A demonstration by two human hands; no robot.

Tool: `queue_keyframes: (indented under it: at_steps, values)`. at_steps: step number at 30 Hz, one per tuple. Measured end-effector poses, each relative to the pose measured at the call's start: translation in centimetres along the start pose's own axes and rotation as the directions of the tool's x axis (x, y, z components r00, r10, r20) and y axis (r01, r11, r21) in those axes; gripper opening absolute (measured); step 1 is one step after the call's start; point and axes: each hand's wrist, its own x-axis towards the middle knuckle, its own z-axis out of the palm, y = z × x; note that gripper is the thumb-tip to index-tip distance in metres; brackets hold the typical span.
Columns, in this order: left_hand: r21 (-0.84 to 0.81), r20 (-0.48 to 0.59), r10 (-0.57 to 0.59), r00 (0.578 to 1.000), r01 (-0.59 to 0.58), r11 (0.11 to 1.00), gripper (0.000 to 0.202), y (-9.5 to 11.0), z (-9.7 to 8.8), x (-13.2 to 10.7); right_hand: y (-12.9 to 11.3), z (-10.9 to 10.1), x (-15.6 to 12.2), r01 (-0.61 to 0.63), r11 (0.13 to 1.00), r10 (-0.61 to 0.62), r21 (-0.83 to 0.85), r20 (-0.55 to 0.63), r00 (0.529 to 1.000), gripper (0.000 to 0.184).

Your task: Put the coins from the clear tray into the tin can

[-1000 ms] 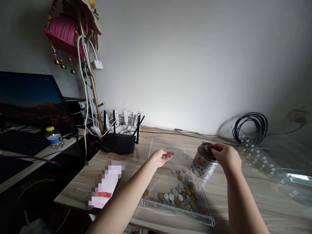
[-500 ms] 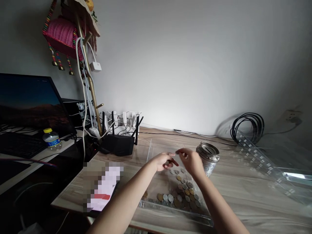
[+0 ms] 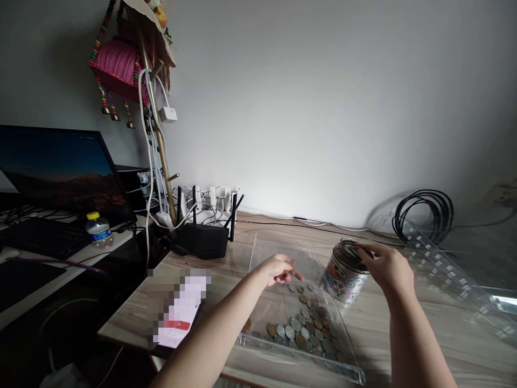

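My right hand (image 3: 390,269) is at the lid of a round tin can (image 3: 345,280), thumb and fingers pinched at the slot in its top. The coin in that pinch is mostly hidden by the fingers. The can has a patterned side and a metal lid with a wire clasp. Above a clear plastic tray (image 3: 262,342), my left hand (image 3: 278,269) is half curled, palm turned inward, with coins partly hidden in its fingers. Silver and brass-coloured coins (image 3: 301,339) lie in the tray, most of them heaped towards its near right corner.
Left of the tray lies a phone (image 3: 177,318), its screen blurred out. A black router (image 3: 202,240) stands behind it. At the right are a coiled black cable (image 3: 424,215) and a clear plastic piece (image 3: 448,269). A bottle (image 3: 99,230) and a monitor (image 3: 64,172) are far left.
My right hand has moved right, from beside my left hand to the can's lid, taking the coin along. My left hand stays over the tray. The view has shifted slightly.
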Motion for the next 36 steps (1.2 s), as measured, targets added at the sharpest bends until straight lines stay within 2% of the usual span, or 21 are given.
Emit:
queue_keyframes:
  at_steps: [2,3,5,7,8,10,13,15,17,19,23,26,28,29,30,32,34,36]
  values:
    - [0.112,-0.144,0.038,0.989,-0.022,0.994,0.027,-0.1,0.2,0.1,-2.2,0.4,-1.2,0.157,0.986,-0.148,0.062,-0.137,0.979,0.03]
    - [0.165,-0.212,0.085,0.974,-0.05,0.985,0.029,-0.1,0.3,0.2,-3.6,0.8,-1.9,0.221,0.968,-0.205,0.12,-0.129,0.97,0.03]
    - [0.239,-0.255,0.207,0.945,-0.146,0.96,0.038,-0.3,0.4,0.3,-6.3,2.1,-3.5,0.275,0.916,-0.303,0.293,0.054,0.951,0.03]
    - [0.262,-0.187,0.302,0.935,-0.249,0.932,0.05,-0.3,0.6,0.2,-8.4,3.8,-4.9,0.263,0.849,-0.407,0.458,0.25,0.879,0.03]
    - [0.257,-0.145,0.326,0.934,-0.283,0.924,0.055,-0.3,0.6,0.1,-9.1,4.6,-5.4,0.241,0.822,-0.44,0.516,0.309,0.843,0.03]
    - [0.215,-0.072,0.325,0.943,-0.303,0.928,0.063,-0.1,0.6,-0.3,-9.6,5.8,-5.7,0.171,0.781,-0.463,0.6,0.373,0.804,0.028]
    - [0.066,0.095,0.236,0.967,-0.243,0.968,0.065,0.3,0.4,-0.9,-8.9,6.1,-5.1,-0.024,0.728,-0.457,0.685,0.51,0.729,0.029]
    - [-0.055,0.212,0.194,0.958,-0.187,0.981,0.062,0.5,0.2,-1.1,-8.1,5.7,-4.6,-0.159,0.685,-0.466,0.712,0.594,0.656,0.032]
    - [-0.164,0.275,0.186,0.943,-0.144,0.976,0.058,0.6,0.0,-1.2,-7.8,5.2,-4.3,-0.241,0.637,-0.481,0.732,0.622,0.617,0.035]
    - [-0.242,0.291,0.191,0.937,-0.121,0.963,0.054,0.6,-0.1,-1.2,-7.8,5.0,-4.3,-0.253,0.596,-0.493,0.762,0.596,0.634,0.037]
    - [-0.33,0.267,0.188,0.945,-0.093,0.939,0.036,0.7,-0.1,-0.9,-8.6,5.3,-4.7,-0.126,0.583,-0.474,0.803,0.462,0.749,0.033]
    - [-0.402,0.25,0.072,0.965,0.036,0.915,0.028,0.7,-0.4,-0.4,-8.9,4.4,-5.0,0.07,0.705,-0.402,0.705,0.317,0.859,0.031]
    - [-0.478,0.194,-0.025,0.981,0.117,0.871,0.027,0.6,-0.8,0.1,-8.2,3.0,-4.6,0.187,0.817,-0.32,0.545,0.159,0.934,0.03]
    - [-0.527,0.133,-0.058,0.989,0.121,0.841,0.026,0.4,-1.1,0.5,-7.5,2.2,-4.2,0.205,0.876,-0.256,0.436,0.061,0.965,0.029]
    - [-0.578,0.057,-0.081,0.995,0.099,0.81,0.023,0.3,-1.3,0.8,-6.6,1.4,-3.6,0.186,0.93,-0.183,0.317,-0.038,0.982,0.029]
    - [-0.656,-0.092,-0.102,0.991,0.017,0.754,0.02,-0.1,-1.8,1.2,-4.1,0.1,-2.2,0.066,0.994,-0.049,0.091,-0.171,0.984,0.028]
    - [-0.686,-0.158,-0.1,0.982,-0.037,0.726,0.026,-0.4,-2.0,1.4,-1.6,-0.4,-0.6,-0.043,0.998,0.035,-0.053,-0.143,0.989,0.027]
    - [-0.683,-0.14,-0.078,0.987,-0.039,0.73,0.035,-0.5,-1.9,1.3,0.4,-0.4,0.6,-0.083,0.992,0.081,-0.096,-0.019,0.997,0.025]
